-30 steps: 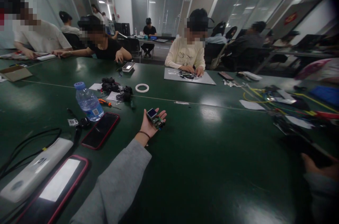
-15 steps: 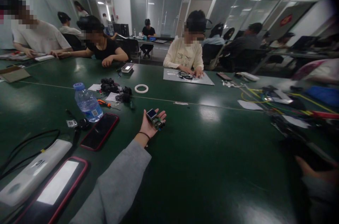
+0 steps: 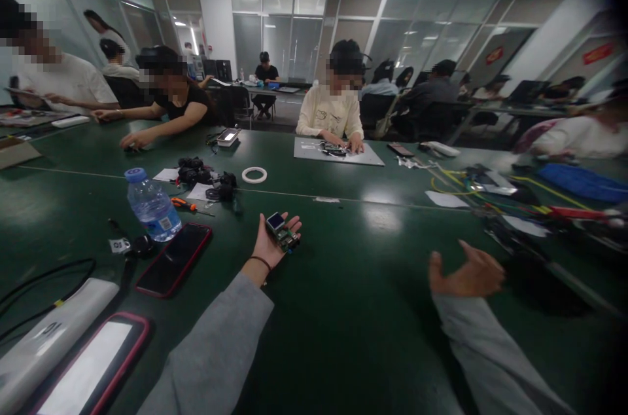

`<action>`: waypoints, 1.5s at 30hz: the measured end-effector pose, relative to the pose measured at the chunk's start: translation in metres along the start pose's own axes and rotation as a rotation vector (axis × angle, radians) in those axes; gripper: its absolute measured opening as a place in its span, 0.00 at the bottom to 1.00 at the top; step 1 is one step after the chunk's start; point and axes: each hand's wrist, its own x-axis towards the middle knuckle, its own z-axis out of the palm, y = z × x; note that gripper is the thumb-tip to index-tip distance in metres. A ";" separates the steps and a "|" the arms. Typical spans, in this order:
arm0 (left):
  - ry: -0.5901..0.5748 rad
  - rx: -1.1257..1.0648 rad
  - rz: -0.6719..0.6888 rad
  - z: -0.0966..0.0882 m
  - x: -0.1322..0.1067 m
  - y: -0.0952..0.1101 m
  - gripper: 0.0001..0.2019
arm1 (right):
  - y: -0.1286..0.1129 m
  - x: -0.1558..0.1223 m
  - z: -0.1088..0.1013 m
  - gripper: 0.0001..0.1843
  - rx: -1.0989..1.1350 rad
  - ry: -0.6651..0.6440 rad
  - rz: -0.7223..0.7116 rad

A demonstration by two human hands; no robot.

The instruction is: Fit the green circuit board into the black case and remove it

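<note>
On the upturned palm of my left hand (image 3: 265,243) rests a small green circuit board (image 3: 285,238) with a little square screen (image 3: 275,222). My fingers lie spread beneath the board and hold it from below. To the right, my right hand (image 3: 468,273) is slightly blurred, over the table beside a dark bundle of cables (image 3: 515,248). Its thumb stands apart from the fingers and nothing shows in it.
Left of my arm are a water bottle (image 3: 156,209), two phones (image 3: 174,260) with red edges and a white power bank (image 3: 59,323). An orange screwdriver (image 3: 185,205), black cables (image 3: 193,171) and a tape roll (image 3: 254,175) lie ahead. A person (image 3: 330,110) works opposite.
My right hand has come in leftward from the right edge, its fingers now visible. The board stays on my left palm. The view has tilted up; a co-worker's arm has reached forward.
</note>
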 end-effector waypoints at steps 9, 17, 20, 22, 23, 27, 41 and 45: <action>0.007 0.035 0.000 0.002 0.000 -0.002 0.33 | -0.254 -0.054 -0.022 0.19 0.601 -0.375 -0.528; -0.063 0.080 -0.086 0.012 -0.010 -0.004 0.34 | -0.278 -0.062 -0.006 0.25 0.596 -0.524 -0.522; -0.114 0.103 -0.078 0.027 -0.018 -0.006 0.31 | -0.266 -0.057 0.003 0.27 0.629 -0.515 -0.419; -0.180 0.116 -0.092 0.040 -0.024 -0.007 0.29 | -0.257 -0.053 0.010 0.29 0.702 -0.495 -0.318; -0.210 0.124 -0.098 0.045 -0.026 -0.009 0.28 | -0.253 -0.052 0.014 0.29 0.746 -0.476 -0.259; -0.259 0.197 -0.150 0.061 -0.032 -0.019 0.28 | -0.236 -0.049 0.030 0.31 0.891 -0.422 0.023; -0.149 0.306 -0.283 0.016 -0.016 -0.016 0.27 | -0.044 0.003 0.013 0.31 0.459 -0.625 0.626; -0.055 0.192 -0.180 0.004 -0.004 -0.010 0.24 | 0.061 0.035 0.002 0.30 0.135 -0.345 0.605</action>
